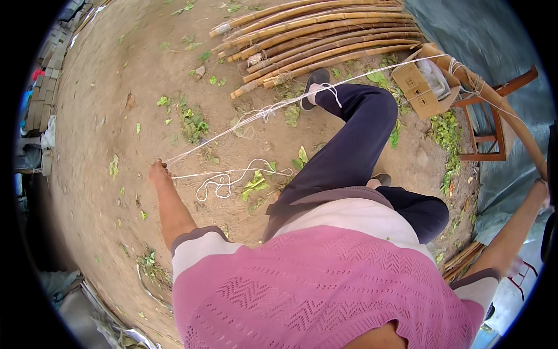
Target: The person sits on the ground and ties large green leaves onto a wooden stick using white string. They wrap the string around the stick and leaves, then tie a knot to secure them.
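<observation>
My left hand [160, 171] is stretched out to the left and closed around a white rope [209, 141]. Taut strands run from it to a knotted bunch midway, then past my foot to a thick bamboo pole [501, 102], where the rope is wound and tied. A slack tail of rope [220, 183] trails from this hand in loops on the soil. At the far right rim, my right hand [546, 194] is beside the pole's near end. Its fingers are mostly hidden, so its grip is unclear.
Several bamboo poles [322, 39] lie side by side on the bare ground [100, 139] ahead. A cardboard box [416, 89] holding white plastic and a wooden chair [488, 131] stand near plastic sheeting [475, 26]. Leaves [192, 122] litter the soil; stacked bricks [45, 91] line the left.
</observation>
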